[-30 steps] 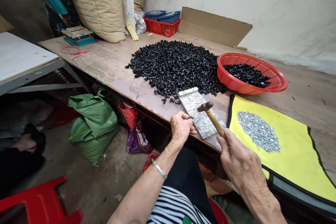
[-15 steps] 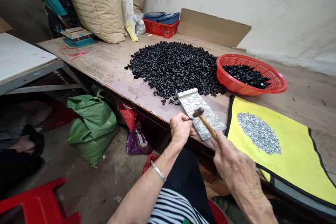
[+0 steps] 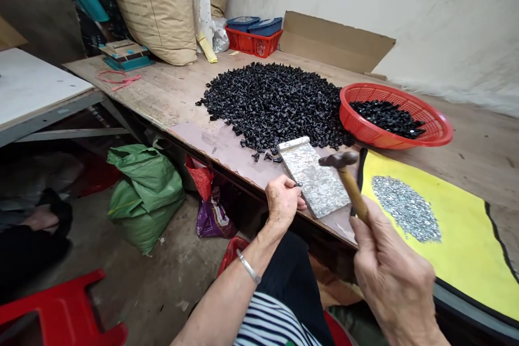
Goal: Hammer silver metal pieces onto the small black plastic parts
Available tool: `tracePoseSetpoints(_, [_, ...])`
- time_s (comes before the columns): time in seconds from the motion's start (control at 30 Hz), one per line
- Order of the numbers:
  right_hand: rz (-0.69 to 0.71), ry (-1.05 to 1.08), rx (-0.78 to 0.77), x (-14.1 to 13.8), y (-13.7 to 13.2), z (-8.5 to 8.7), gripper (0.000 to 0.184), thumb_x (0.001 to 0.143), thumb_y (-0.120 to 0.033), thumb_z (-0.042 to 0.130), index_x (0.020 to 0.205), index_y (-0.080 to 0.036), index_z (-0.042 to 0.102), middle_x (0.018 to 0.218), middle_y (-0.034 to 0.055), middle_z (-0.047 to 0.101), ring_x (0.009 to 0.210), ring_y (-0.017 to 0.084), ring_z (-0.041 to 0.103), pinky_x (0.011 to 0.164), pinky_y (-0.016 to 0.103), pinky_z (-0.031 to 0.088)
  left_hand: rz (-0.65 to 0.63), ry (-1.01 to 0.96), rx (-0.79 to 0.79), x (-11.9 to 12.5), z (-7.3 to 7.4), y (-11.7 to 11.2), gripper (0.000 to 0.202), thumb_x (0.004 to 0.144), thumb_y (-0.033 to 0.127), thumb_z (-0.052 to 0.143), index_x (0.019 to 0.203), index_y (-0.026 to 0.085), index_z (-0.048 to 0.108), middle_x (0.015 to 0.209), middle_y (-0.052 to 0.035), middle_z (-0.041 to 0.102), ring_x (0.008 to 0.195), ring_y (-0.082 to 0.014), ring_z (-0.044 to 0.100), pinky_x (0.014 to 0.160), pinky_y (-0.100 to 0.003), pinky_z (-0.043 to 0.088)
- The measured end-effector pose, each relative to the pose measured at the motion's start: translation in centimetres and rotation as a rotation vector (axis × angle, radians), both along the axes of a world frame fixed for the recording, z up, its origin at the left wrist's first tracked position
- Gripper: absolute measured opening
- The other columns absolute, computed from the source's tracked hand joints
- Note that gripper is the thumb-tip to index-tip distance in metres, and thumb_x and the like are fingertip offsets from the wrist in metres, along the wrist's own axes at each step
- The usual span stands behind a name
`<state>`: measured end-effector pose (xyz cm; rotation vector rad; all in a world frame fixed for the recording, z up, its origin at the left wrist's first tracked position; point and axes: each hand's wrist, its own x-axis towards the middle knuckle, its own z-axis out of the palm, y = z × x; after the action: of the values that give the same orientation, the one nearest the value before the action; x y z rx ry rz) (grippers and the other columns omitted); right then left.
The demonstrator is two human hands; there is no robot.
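Left hand [image 3: 283, 203] resting low, fingers [image 3: 290, 187] pinched together, right hand [image 3: 393, 275] nearer the camera, curled in a closed grip

Head-worn camera looks forward-down at left hand [image 3: 281, 203] and right hand [image 3: 391, 275].

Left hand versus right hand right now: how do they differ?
The left hand pinches a small dark part; the right hand grips a wooden-handled hammer. The left hand sits by the stone slab; the right hand is nearer the yellow mat. Both are bare.
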<state>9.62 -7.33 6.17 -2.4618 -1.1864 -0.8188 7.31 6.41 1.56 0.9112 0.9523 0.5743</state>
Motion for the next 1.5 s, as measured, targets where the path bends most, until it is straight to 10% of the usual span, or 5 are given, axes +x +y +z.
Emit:
tracePoseSetpoints(0.2, [-0.035,-0.002,-0.283,-0.2,0.4,-0.9,0.034,0.087,-0.022,0.045,0.117,-0.013,0.059,0.066,0.0055,0.068,0.040,0.015,0.055,0.039,0.026,0.033,0.006,0.010,-0.003,-0.1,0.3,0.0,0.015,0.062,0.006,0.054,0.057,0.018,0.045,0.030,0.0065,0.047,0.027,-0.0128,0.049,0.033,-0.023,0.046])
tracePoseSetpoints(0.37, [-0.027,-0.041,-0.026,-0.2,0.3,-1.2,0.040,0.087,-0.023,0.046,0.125,-0.011,0.052,0.089,0.0118,0.070,0.060,0.016,0.063,0.052,0.025,0.041,0.014,0.011,-0.019,0.0,0.3,-0.1,0.015,0.062,0.006,0.054,0.057,0.018,0.045,0.029,0.0065,0.047,0.026,-0.0121,0.048,0.033,-0.023,0.046])
tracePoseSetpoints(1.0, [-0.061,-0.082,-0.154,-0.9,0.7,-2.3,0.038,0.087,-0.021,0.044,0.121,-0.007,0.056,0.069,0.0092,0.067,0.043,0.012,0.053,0.044,0.024,0.033,0.015,0.015,0.001,-0.2,0.3,-0.1,0.016,0.061,0.006,0.055,0.057,0.019,0.046,0.028,0.0070,0.046,0.028,-0.0137,0.050,0.032,-0.023,0.045])
tracePoseSetpoints(1.37, [0.026,0.969,0.086,3.7,1.9,-2.1,0.037,0.086,-0.035,0.038,0.111,-0.012,0.052,0.059,0.0006,0.059,0.040,0.013,0.051,0.040,0.025,0.038,-0.007,-0.209,-0.075,-2.3,0.4,0.3,0.019,0.055,0.013,0.066,0.059,0.015,0.048,0.040,0.0044,0.054,0.030,-0.0098,0.049,0.038,-0.028,0.051])
tracePoseSetpoints(1.5, [0.001,0.877,-0.044,4.9,3.2,-1.6,0.032,0.084,-0.028,0.039,0.107,-0.013,0.055,0.056,0.0009,0.057,0.044,0.014,0.050,0.044,0.025,0.035,-0.176,-0.369,-0.078,-5.4,1.3,0.2,0.020,0.056,0.017,0.070,0.062,0.013,0.051,0.048,0.0007,0.059,0.033,-0.0105,0.051,0.037,-0.029,0.052])
